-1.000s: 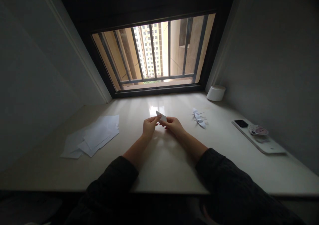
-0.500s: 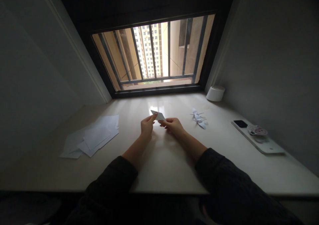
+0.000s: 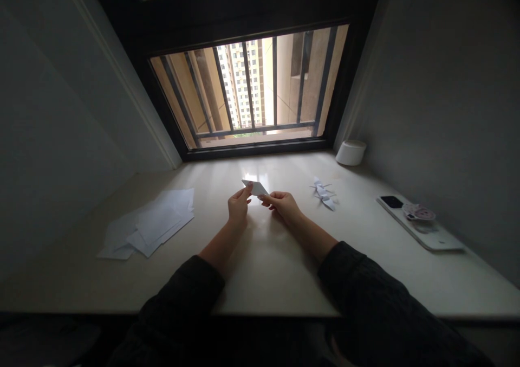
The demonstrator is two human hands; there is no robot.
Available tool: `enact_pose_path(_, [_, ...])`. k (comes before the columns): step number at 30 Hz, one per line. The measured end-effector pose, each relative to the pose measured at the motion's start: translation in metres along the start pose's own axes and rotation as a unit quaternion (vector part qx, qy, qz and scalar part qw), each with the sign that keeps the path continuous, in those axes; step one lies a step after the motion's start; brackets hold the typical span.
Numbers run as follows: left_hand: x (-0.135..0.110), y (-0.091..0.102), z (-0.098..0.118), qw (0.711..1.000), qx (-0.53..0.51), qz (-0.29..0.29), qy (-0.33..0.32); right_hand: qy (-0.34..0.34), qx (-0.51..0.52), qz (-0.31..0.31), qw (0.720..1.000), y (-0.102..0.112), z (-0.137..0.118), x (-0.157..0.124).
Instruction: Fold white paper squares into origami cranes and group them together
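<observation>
A small folded piece of white paper (image 3: 255,187) is held just above the pale tabletop (image 3: 268,258), between both hands. My left hand (image 3: 238,206) pinches its left end with thumb and fingers. My right hand (image 3: 283,204) pinches its right end. Both forearms reach forward from dark sleeves. The paper looks like a flat pointed shape.
A loose pile of white paper sheets (image 3: 148,223) lies at the left. A finished folded paper figure (image 3: 324,193) sits to the right of my hands. Farther right lie a white phone (image 3: 420,229) and a round white container (image 3: 351,152). A barred window (image 3: 252,85) lies ahead.
The folded paper has shifted a little to the left and turned between my fingers. My left hand has moved slightly left with it.
</observation>
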State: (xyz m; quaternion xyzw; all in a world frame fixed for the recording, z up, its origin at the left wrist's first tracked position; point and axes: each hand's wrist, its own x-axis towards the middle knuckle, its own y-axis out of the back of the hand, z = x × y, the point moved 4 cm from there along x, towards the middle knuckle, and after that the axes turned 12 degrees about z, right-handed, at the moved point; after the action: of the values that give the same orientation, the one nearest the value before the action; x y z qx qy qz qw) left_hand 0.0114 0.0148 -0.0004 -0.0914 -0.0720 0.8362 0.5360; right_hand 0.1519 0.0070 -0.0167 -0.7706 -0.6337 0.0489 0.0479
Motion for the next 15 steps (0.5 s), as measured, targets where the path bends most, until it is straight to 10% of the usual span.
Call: enact_pose_path(15, [0.004,0.006,0.009,0.999,0.002,0.026,-0.037,0.042,-0.046,-0.036,0.997,-0.002,0.000,-0.001])
